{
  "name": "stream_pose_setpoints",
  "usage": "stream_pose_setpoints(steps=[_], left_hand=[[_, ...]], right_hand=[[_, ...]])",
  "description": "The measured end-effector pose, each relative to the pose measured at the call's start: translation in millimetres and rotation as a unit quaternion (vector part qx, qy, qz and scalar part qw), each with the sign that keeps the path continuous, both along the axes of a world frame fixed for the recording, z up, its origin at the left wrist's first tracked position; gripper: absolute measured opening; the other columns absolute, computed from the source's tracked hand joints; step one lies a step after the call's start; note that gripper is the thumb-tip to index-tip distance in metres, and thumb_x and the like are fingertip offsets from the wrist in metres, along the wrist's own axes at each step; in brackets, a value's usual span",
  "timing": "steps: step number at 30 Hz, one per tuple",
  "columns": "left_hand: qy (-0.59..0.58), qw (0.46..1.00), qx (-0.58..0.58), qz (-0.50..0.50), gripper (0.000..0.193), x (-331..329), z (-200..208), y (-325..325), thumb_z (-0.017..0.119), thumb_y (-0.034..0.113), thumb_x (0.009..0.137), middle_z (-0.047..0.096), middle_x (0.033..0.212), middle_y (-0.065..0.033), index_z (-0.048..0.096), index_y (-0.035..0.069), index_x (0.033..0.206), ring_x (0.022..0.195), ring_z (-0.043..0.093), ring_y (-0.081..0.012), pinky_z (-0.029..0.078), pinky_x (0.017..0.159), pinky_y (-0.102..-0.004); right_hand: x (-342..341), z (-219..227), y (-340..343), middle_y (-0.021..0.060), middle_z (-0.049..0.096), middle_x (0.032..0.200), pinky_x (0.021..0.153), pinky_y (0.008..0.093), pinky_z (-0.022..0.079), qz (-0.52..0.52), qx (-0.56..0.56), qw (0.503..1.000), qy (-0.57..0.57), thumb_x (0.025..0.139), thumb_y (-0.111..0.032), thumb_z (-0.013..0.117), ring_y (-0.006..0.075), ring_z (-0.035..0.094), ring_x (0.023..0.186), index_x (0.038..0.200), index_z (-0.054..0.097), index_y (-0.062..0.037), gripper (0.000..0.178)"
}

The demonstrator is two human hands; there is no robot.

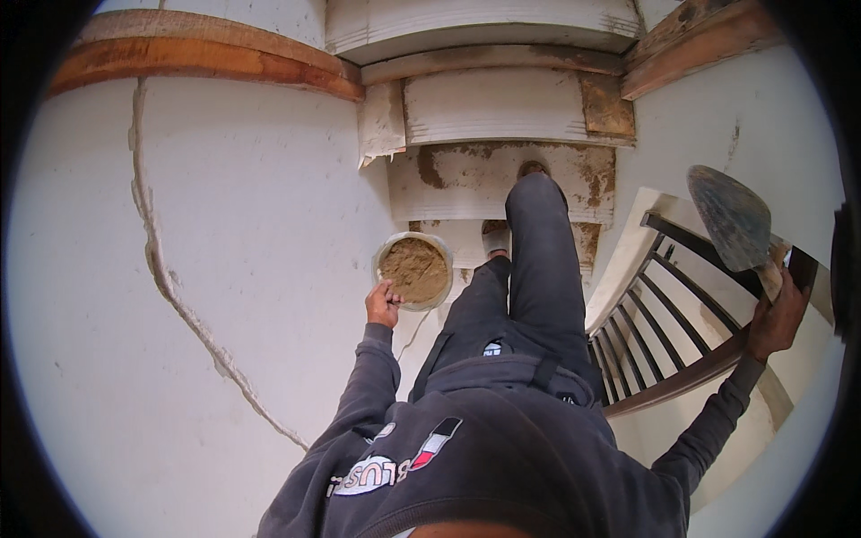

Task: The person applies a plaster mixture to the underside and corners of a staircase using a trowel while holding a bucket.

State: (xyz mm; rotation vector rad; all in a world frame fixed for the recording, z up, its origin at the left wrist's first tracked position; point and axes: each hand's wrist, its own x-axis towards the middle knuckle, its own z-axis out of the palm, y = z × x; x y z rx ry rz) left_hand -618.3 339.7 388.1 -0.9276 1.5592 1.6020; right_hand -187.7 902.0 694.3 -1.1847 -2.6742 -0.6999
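A round, pale bucket [378, 260] filled with brown, wet-looking mortar [415, 269] is beside my left leg. My left hand [384, 303] is closed at its near-left rim, fingers curled over the edge; whether a handle is in the grip is hidden. Out to the right, my right hand [778, 318] is wrapped around the handle of a pointed masonry trowel [731, 218]. The grey blade of that trowel points up and away, over the stair railing. My right fingers are close to the dark handrail [691, 374]; I cannot tell if they touch it.
Mortar-stained stairs [502, 184] rise ahead, and my feet stand on different steps. At left, a white wall [251, 197] carries a long, roughly filled groove [161, 269]. Black railing bars [673, 309] run along the right. Wooden beams [224, 63] cross the far end.
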Motion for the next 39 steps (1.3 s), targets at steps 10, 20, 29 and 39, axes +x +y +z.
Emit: stream_pose_setpoints(steps=[10, 20, 29, 39], left_hand=[[0.024, 0.999, 0.023, -0.010, 0.016, -13, -3, 19, 0.054, 0.015, 0.093, 0.039, 0.056, 0.0000, 0.056, 0.000, 0.099, 0.051, 0.044, -0.0168, 0.046, 0.056, -0.0383], [0.025, 1.000, 0.006, -0.002, 0.015, -20, 21, 18, 0.053, 0.016, 0.095, 0.040, 0.057, 0.0004, 0.055, 0.002, 0.099, 0.053, 0.043, -0.0162, 0.046, 0.058, -0.0387], [0.008, 1.000, -0.001, -0.005, 0.016, -21, 10, 4, 0.054, 0.016, 0.095, 0.039, 0.059, 0.0006, 0.056, 0.002, 0.100, 0.054, 0.042, -0.0162, 0.046, 0.059, -0.0387], [-0.012, 0.999, -0.007, -0.030, 0.010, -30, 4, 16, 0.056, 0.013, 0.091, 0.039, 0.057, 0.0012, 0.057, 0.003, 0.095, 0.052, 0.042, -0.0158, 0.044, 0.056, -0.0372]], right_hand=[[-4, -1, -5, 0.0108, 0.062, 0.109, 0.108, 0.0491, 0.038, -0.023, 0.013, 1.000, -0.013, 0.066, 0.008, 0.071, 0.0299, 0.058, 0.107, 0.124, 0.057, -0.0083, 0.062], [0, -3, -5, 0.0087, 0.063, 0.111, 0.108, 0.0480, 0.038, 0.002, 0.006, 1.000, 0.002, 0.065, 0.008, 0.072, 0.0299, 0.059, 0.108, 0.126, 0.057, -0.0102, 0.065], [0, 4, -1, 0.0080, 0.064, 0.112, 0.107, 0.0491, 0.038, -0.022, -0.001, 0.999, -0.040, 0.068, 0.007, 0.071, 0.0307, 0.059, 0.108, 0.126, 0.058, -0.0096, 0.062], [1, 1, 3, 0.0095, 0.063, 0.106, 0.108, 0.0477, 0.039, -0.013, 0.005, 1.000, -0.023, 0.064, 0.006, 0.074, 0.0283, 0.061, 0.102, 0.121, 0.060, -0.0098, 0.061]])
